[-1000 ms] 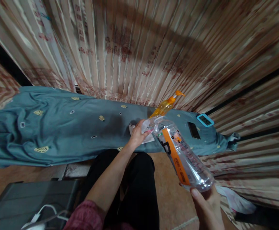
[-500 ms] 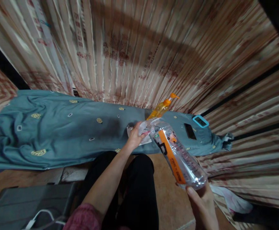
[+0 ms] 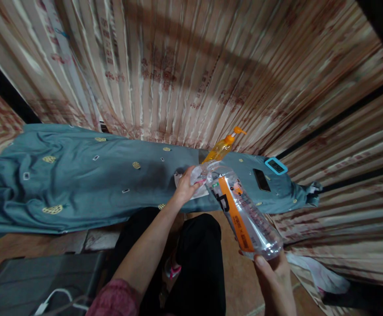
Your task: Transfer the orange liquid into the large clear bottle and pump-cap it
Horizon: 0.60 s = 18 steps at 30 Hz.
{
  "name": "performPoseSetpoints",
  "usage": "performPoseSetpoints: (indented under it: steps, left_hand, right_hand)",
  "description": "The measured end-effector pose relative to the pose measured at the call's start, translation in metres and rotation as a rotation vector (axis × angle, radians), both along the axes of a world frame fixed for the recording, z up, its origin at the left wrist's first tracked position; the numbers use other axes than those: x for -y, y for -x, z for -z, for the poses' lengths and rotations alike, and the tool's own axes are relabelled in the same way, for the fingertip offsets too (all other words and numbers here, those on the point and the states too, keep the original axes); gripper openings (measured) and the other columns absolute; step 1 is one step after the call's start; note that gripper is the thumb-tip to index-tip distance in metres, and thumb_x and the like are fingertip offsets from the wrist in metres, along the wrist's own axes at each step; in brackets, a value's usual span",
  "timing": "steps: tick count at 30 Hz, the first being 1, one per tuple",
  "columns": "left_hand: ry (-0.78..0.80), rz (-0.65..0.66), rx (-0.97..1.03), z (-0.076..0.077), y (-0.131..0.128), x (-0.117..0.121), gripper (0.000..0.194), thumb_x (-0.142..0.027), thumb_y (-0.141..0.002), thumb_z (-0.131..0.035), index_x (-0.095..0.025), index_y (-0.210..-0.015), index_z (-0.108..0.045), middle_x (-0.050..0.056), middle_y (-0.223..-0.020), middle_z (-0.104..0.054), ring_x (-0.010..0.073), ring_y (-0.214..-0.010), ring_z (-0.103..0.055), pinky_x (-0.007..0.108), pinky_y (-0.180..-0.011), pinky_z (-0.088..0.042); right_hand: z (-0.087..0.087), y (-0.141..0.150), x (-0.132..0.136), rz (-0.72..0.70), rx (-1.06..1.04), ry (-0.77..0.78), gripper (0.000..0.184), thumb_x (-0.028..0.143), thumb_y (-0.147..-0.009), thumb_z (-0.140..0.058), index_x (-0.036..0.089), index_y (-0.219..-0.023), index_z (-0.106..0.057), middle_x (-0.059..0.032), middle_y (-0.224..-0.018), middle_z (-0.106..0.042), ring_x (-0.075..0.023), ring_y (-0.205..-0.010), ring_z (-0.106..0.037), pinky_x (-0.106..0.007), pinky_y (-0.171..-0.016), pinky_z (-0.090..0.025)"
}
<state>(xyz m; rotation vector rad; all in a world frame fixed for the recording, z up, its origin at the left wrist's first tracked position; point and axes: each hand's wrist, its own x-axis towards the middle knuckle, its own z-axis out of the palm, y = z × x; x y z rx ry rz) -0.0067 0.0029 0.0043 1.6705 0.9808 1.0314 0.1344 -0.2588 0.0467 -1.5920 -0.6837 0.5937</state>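
A large clear plastic bottle (image 3: 250, 215) with an orange and silver label is held tilted, its neck toward the table and its base toward me. My right hand (image 3: 274, 274) is wrapped around the base, thumb on the near side. At the neck end, my left hand (image 3: 186, 188) is closed on a thin white tissue (image 3: 196, 174), pressed against the bottle's mouth. More white material shows below that hand; whether it is the same piece I cannot tell. Just behind the neck stands a pump bottle (image 3: 220, 150) of yellow-orange liquid with an orange pump, partly hidden.
A teal cloth with pineapple prints (image 3: 89, 184) covers the long narrow table. To the right lie a dark phone (image 3: 261, 180) and a blue-framed digital clock (image 3: 276, 166). Patterned curtains (image 3: 178, 74) hang behind. A grey case (image 3: 43, 281) with a white cable sits at lower left.
My right knee has shifted to the right, and a shoe now shows between my legs. The clear bottle's base has moved slightly left; both hands keep their hold.
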Motion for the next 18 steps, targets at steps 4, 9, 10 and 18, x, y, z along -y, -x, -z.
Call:
performPoseSetpoints:
  steps: [4, 9, 10, 18]
  left_hand:
    - [-0.021, -0.005, 0.000, 0.0022, -0.0015, -0.0015, 0.060, -0.023, -0.073, -0.068, -0.017, -0.130, -0.050, 0.010, -0.125, -0.065, 0.0260, -0.115, -0.062, 0.040, -0.103, -0.048]
    - [-0.037, -0.015, -0.023, 0.0003, -0.0022, -0.0009, 0.058, -0.021, -0.073, -0.068, -0.017, -0.129, -0.051, 0.010, -0.124, -0.065, 0.0264, -0.115, -0.062, 0.040, -0.103, -0.047]
    - [-0.036, -0.014, -0.027, -0.0006, -0.0020, -0.0005, 0.058, -0.020, -0.074, -0.067, -0.016, -0.129, -0.051, 0.010, -0.123, -0.065, 0.0264, -0.114, -0.062, 0.040, -0.102, -0.048]
    - [-0.020, -0.012, -0.054, -0.0049, 0.0005, -0.0007, 0.064, -0.017, -0.070, -0.070, -0.015, -0.130, -0.050, 0.011, -0.129, -0.062, 0.0268, -0.118, -0.060, 0.041, -0.106, -0.046]
  right_hand:
    - [0.0033, 0.0020, -0.0002, 0.020, -0.002, -0.019, 0.074, 0.047, -0.067, -0.075, 0.024, -0.132, -0.051, -0.0102, -0.125, -0.061, -0.0304, -0.112, -0.060, -0.053, -0.101, -0.042]
    - [0.0084, -0.0004, 0.0012, 0.032, -0.010, -0.011, 0.072, 0.047, -0.066, -0.076, 0.024, -0.130, -0.053, -0.0108, -0.126, -0.061, -0.0320, -0.114, -0.060, -0.055, -0.101, -0.043]
    - [0.0092, -0.0010, 0.0013, 0.036, -0.017, -0.009, 0.072, 0.047, -0.065, -0.076, 0.025, -0.129, -0.053, -0.0107, -0.126, -0.060, -0.0325, -0.115, -0.059, -0.057, -0.101, -0.042]
    - [0.0031, 0.0086, -0.0038, 0.004, -0.027, -0.044, 0.073, 0.048, -0.064, -0.077, 0.023, -0.127, -0.052, -0.0116, -0.124, -0.061, -0.0336, -0.113, -0.060, -0.058, -0.099, -0.044]
